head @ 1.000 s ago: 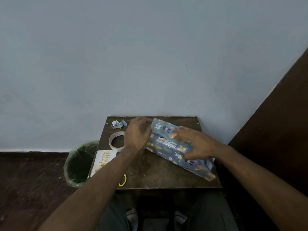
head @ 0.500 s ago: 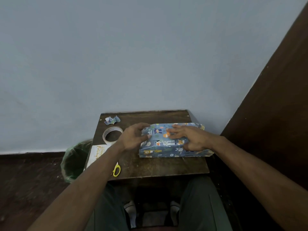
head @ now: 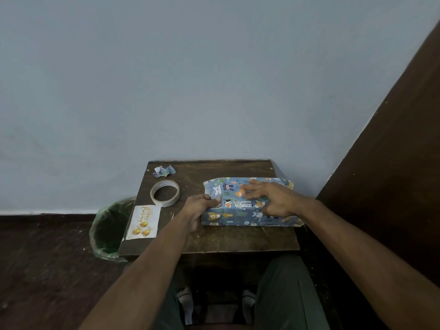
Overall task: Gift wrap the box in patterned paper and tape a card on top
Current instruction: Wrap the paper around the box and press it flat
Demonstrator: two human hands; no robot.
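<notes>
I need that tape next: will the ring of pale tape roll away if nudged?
Probably not: the ring of pale tape lies flat on the dark wooden table, so it should slide. It looks light and hollow, and would roll only if tipped on edge.
</notes>
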